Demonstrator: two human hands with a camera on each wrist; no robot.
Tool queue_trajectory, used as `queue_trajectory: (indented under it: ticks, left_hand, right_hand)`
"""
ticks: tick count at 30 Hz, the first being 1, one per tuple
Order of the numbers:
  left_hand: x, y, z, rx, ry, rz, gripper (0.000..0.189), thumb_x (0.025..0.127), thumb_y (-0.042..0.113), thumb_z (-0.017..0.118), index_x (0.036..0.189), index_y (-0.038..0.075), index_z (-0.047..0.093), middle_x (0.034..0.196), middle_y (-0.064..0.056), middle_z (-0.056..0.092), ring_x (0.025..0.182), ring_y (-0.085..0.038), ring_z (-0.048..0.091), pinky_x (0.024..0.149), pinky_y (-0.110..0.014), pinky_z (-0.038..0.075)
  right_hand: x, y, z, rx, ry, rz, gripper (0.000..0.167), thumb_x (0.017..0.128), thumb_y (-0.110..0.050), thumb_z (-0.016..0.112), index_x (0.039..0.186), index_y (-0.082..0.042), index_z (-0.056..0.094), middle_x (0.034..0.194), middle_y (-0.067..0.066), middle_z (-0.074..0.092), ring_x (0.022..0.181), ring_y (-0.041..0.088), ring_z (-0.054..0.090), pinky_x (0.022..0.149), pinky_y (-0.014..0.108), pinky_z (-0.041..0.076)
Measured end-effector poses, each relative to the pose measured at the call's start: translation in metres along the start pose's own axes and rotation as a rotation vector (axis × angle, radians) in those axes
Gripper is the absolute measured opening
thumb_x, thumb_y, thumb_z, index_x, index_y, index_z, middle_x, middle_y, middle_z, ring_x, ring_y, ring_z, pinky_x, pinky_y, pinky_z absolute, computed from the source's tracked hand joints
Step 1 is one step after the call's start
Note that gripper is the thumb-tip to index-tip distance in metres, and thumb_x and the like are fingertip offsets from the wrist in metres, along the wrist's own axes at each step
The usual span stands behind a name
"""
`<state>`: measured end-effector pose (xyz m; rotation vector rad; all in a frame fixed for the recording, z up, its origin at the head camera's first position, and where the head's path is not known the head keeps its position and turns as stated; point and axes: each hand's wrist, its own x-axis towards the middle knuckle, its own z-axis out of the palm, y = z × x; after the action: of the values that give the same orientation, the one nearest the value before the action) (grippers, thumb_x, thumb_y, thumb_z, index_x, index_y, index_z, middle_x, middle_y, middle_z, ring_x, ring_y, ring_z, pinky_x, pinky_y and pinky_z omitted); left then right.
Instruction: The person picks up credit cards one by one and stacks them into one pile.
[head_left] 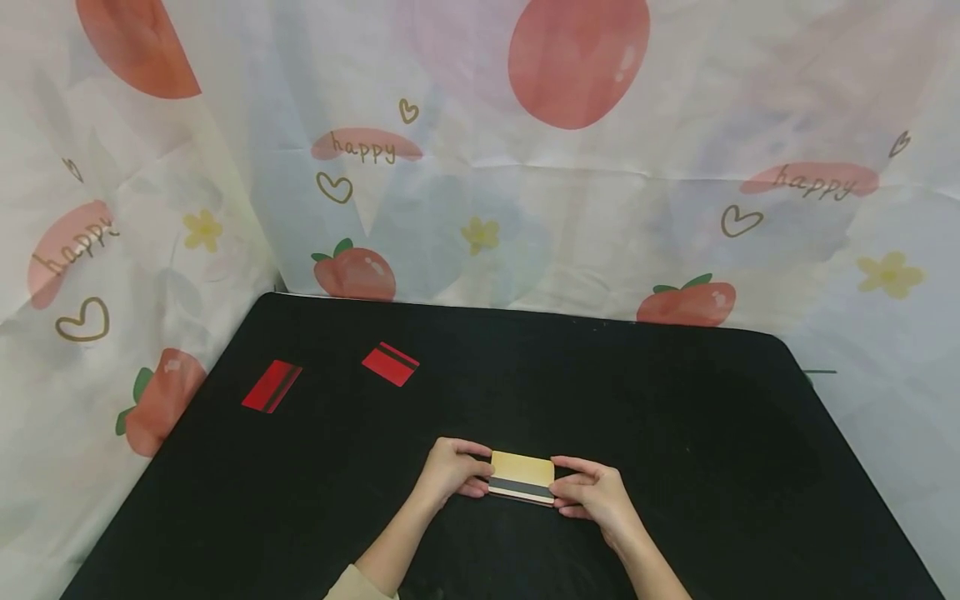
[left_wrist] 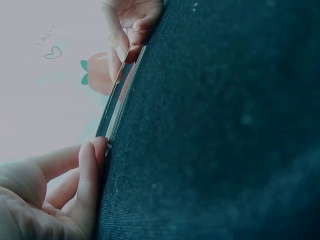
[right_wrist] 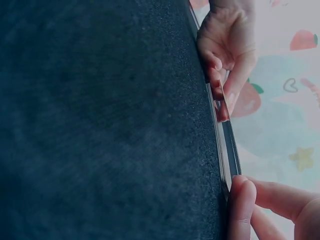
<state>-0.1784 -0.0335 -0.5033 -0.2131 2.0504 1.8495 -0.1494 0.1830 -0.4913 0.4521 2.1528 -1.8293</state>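
Between the two hands, near the front middle of the black table, a yellow-gold card (head_left: pixel 522 467) with a dark stripe is held by its short ends. My left hand (head_left: pixel 450 468) pinches its left end and my right hand (head_left: pixel 596 495) its right end. Both wrist views show this card edge-on, slightly raised over a thin stack of cards (right_wrist: pixel 218 135) lying on the table. Fingertips of my left hand (left_wrist: pixel 55 195) and right hand (right_wrist: pixel 250 207) also come close to the stack's ends; whether they touch it I cannot tell.
Two red cards with dark stripes lie apart at the table's far left, one (head_left: pixel 272 387) nearer the left edge, the other (head_left: pixel 391 364) to its right. A printed fabric curtain (head_left: pixel 570 225) hangs behind the black table (head_left: pixel 675 400) and along its sides.
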Motion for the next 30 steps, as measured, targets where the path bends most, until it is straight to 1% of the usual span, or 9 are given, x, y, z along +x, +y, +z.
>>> queue_trajectory:
  ticks: [8,18,24,30]
  left_hand:
    - [-0.0032,0.0038,0.0020,0.010,0.009,0.019,0.023,0.073,-0.003,0.071,0.096,-0.003,0.068,0.071,-0.012,0.067,0.047,-0.015,0.062,0.046,-0.027,0.053]
    - [-0.0028,0.0031,0.0056,0.087,0.054,0.035,0.021,0.071,-0.002,0.073,0.092,-0.001,0.070,0.065,-0.010,0.066,0.046,-0.015,0.062,0.044,-0.026,0.053]
    - [-0.0025,0.0028,0.0076,0.131,0.074,0.060,0.019,0.071,-0.002,0.073,0.090,0.000,0.070,0.062,-0.008,0.065,0.044,-0.013,0.061,0.043,-0.026,0.053]
    - [-0.0036,0.0046,0.0082,0.137,0.078,0.076,0.019,0.071,-0.003,0.072,0.089,-0.001,0.070,0.061,-0.007,0.065,0.043,-0.013,0.060,0.043,-0.026,0.052]
  right_hand:
    - [-0.0006,-0.0018,0.0012,-0.008,0.022,-0.004,0.047,0.072,0.005,0.070,0.117,0.003,0.058,0.075,0.011,0.067,0.056,0.017,0.063,0.052,0.027,0.055]
    - [-0.0016,-0.0020,0.0020,-0.034,0.026,-0.010,0.044,0.073,0.006,0.069,0.116,0.004,0.059,0.074,0.012,0.067,0.056,0.017,0.062,0.052,0.027,0.055]
    - [-0.0028,-0.0025,0.0008,-0.048,0.006,-0.035,0.044,0.073,0.006,0.069,0.116,0.005,0.059,0.074,0.013,0.066,0.056,0.016,0.061,0.052,0.026,0.054]
    - [-0.0035,-0.0029,-0.0002,-0.059,-0.007,-0.074,0.043,0.072,0.007,0.068,0.114,0.007,0.059,0.071,0.011,0.065,0.056,0.016,0.062,0.051,0.025,0.054]
